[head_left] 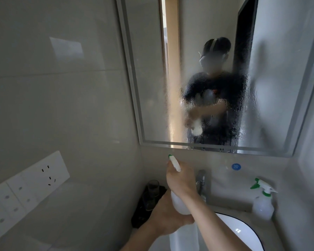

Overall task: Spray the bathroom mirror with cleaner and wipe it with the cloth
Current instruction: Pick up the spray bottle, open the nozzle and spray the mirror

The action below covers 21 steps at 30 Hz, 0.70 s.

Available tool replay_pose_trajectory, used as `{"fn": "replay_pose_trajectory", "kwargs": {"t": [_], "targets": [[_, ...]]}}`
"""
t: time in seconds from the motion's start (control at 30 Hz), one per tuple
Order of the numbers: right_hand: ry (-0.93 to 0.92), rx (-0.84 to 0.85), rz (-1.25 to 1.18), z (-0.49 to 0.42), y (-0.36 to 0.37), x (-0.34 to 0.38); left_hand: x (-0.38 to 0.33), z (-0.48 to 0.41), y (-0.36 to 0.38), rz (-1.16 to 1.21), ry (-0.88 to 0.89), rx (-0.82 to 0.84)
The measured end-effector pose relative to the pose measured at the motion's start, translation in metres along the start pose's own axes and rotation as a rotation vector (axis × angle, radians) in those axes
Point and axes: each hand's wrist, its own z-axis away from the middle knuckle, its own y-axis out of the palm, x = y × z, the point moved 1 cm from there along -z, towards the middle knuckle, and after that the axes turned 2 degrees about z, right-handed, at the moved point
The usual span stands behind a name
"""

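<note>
The wall mirror (225, 51) is covered with droplets and runs across its middle and lower part, which blurs the reflected person. I hold a white spray bottle (179, 203) with a green nozzle tip below the mirror's lower edge, pointing up at the glass. My right hand (179, 180) grips its neck and trigger. My left hand (167, 218) cups the bottle's base. A white cloth (184, 238) hangs under my left hand, and how it is held is hidden.
A second white spray bottle (263, 201) with a green trigger stands on the counter at the right. The faucet (201, 182) rises behind a white basin (243, 230). A glass (152, 189) sits on a dark tray at the left. Wall sockets (49, 174) line the left wall.
</note>
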Motion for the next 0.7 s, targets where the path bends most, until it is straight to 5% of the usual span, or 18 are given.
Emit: {"fn": "replay_pose_trajectory", "kwargs": {"t": [0.33,0.7], "targets": [[0.027,-0.027,-0.075,-0.018,-0.019,0.005,-0.027,-0.012,0.003,-0.015,0.065,-0.009],[-0.215,-0.053,-0.079,-0.067,-0.05,0.125,-0.115,-0.041,-0.06,-0.017,0.212,-0.13]]}}
